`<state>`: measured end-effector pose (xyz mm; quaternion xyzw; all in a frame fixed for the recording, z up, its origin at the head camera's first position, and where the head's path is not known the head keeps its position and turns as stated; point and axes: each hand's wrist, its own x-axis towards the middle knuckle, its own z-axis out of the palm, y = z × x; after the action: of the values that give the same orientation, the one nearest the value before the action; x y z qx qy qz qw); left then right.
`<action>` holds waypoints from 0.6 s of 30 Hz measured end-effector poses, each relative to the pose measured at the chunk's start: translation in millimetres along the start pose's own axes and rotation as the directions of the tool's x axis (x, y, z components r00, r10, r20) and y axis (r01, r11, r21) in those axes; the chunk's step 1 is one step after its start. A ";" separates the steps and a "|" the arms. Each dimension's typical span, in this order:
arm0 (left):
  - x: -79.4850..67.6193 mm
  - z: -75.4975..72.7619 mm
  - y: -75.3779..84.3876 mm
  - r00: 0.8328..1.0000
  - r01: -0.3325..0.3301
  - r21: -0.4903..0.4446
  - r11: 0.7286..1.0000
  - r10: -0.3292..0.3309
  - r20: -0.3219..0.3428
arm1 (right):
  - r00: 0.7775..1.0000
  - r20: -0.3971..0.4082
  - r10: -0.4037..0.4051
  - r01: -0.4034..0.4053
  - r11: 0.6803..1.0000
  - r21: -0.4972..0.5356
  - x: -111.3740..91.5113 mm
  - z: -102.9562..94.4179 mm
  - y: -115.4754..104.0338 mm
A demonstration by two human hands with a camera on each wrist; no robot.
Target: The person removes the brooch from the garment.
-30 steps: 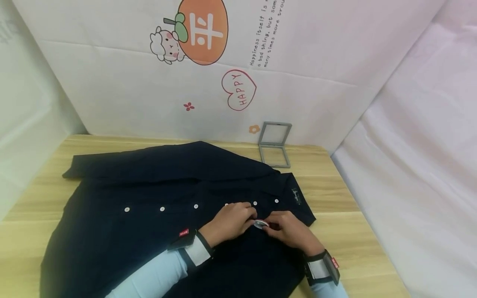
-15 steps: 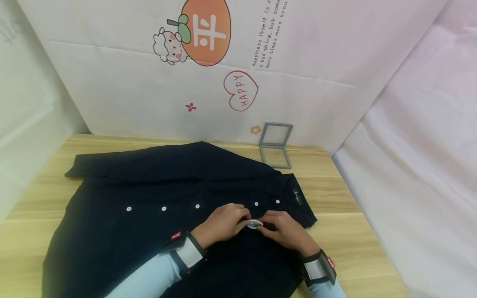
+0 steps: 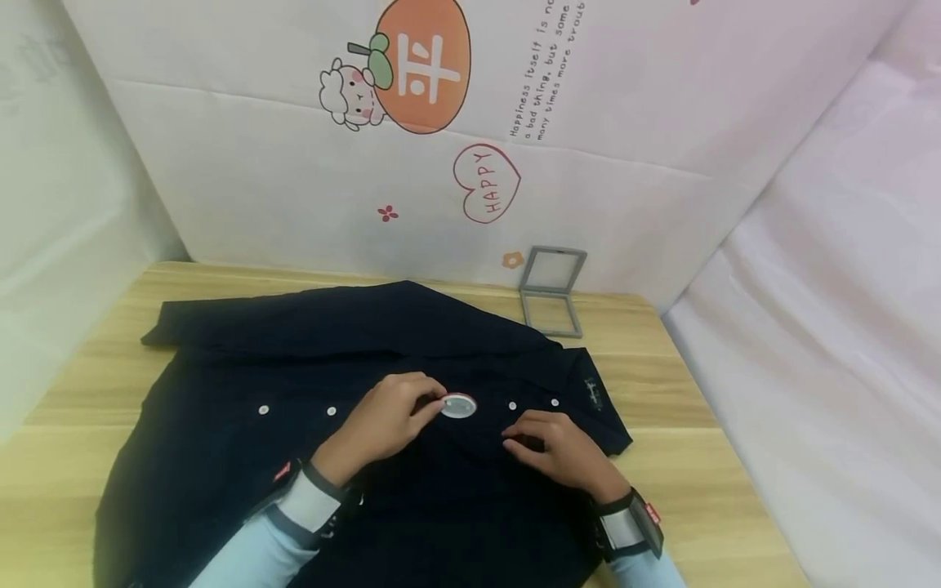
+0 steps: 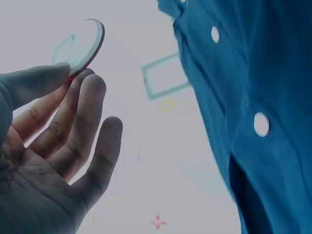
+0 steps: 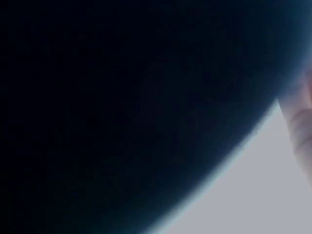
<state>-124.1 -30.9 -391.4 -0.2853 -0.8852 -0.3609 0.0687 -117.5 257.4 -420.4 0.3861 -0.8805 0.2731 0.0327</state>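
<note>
My left hand [image 3: 385, 416] pinches the edge of a round badge [image 3: 459, 406] between thumb and fingertips, above the shirt front. In the left wrist view the badge [image 4: 87, 46] shows its pale back with a pin fitting and a reddish rim. A dark navy button-up shirt [image 3: 243, 482] lies spread out, collar to the right, with white buttons along its placket. Near the collar my right hand [image 3: 555, 449] hovers over or rests on the cloth, fingers loosely bent and nothing visible between them. Dark fabric fills most of the right wrist view; only a finger [image 5: 302, 131] shows.
At the back right of the wooden table [image 3: 662, 457] a grey hinged frame [image 3: 551, 314] stands open against the wall. A white printed sheet [image 3: 257, 180] forms the back, and white cloth [image 3: 831, 327] hangs on the right.
The badge was between both hands. My right hand has let go of it, and my left hand has carried it leftward and slightly away. The right hand has stayed nearly in place.
</note>
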 end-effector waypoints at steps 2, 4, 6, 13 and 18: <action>-4.5 -9.0 -3.8 1.000 0.002 0.009 1.000 -0.002 -0.031 | 0.998 -0.039 -0.043 0.042 0.999 -0.007 6.1 3.2 -2.2; -8.2 -16.0 -6.7 0.998 0.014 0.008 1.000 -0.014 -0.055 | 0.994 -0.080 -0.069 0.068 0.998 -0.004 11.5 5.9 -5.5; -10.5 -21.4 -9.6 0.996 0.030 0.009 1.000 -0.030 -0.081 | 0.990 -0.114 -0.088 0.091 0.996 0.019 17.1 7.4 -10.1; -14.8 -44.5 -17.8 0.986 0.045 -0.022 0.999 -0.048 -0.158 | 0.972 -0.181 -0.148 0.172 0.977 0.127 46.5 7.6 -35.4; -17.8 -56.9 -17.1 0.976 0.045 -0.027 0.999 -0.050 -0.211 | 0.940 -0.269 -0.209 0.252 0.957 0.140 69.0 5.8 -55.1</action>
<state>-123.6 -87.5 -366.0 -0.2247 -0.8753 -0.4007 0.1508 -126.4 178.3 -381.7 0.4504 -0.7907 0.3893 0.1423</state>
